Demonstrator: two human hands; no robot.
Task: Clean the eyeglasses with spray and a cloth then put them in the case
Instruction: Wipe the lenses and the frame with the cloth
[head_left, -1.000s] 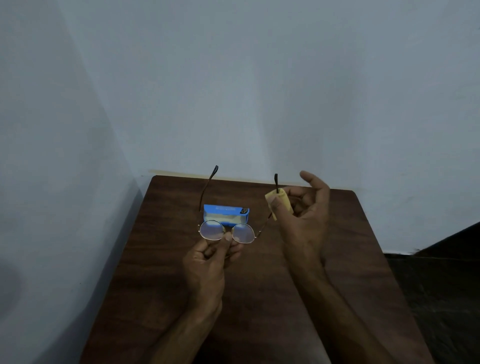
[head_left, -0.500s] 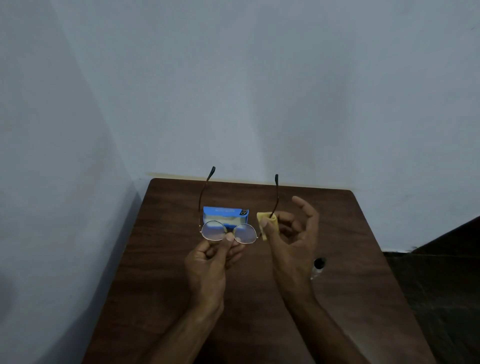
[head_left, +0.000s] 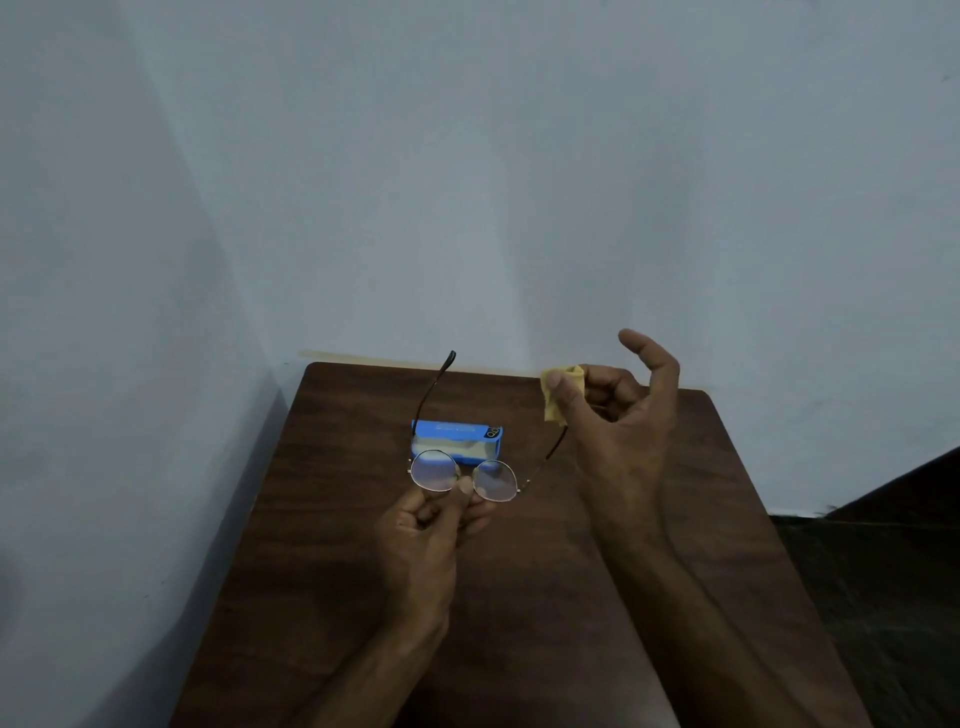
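Head view, wiping step. The left hand (head_left: 431, 530) pinches the glasses (head_left: 493, 480) at the bridge, thumb on top and curled fingers beneath, and holds them in the air above the table (head_left: 545, 571), lenses toward us and both temples unfolded, pointing away. The right hand (head_left: 618, 431) pinches a small yellow cloth (head_left: 558, 389) between thumb and forefinger; the right-side temple (head_left: 553, 449) runs up into that pinch, so that its tip is hidden (the other fingers are loosely curled, the little finger raised). The left-side temple (head_left: 434, 387) stands free. A blue case (head_left: 457, 439) lies flat on the table just behind the lenses, apart from both hands; we cannot tell whether it is open. No spray bottle shows in this view.

We judge the step in hand to be the cloth wipe, here applied to the temple rather than to a lens. Whether the lenses are already clean cannot be read in this dim light. The next move calls for a light, sliding pinch along the thin wire, with the bridge held firm so that the frame does not twist; afterwards the temples must be folded before the glasses go into the case.
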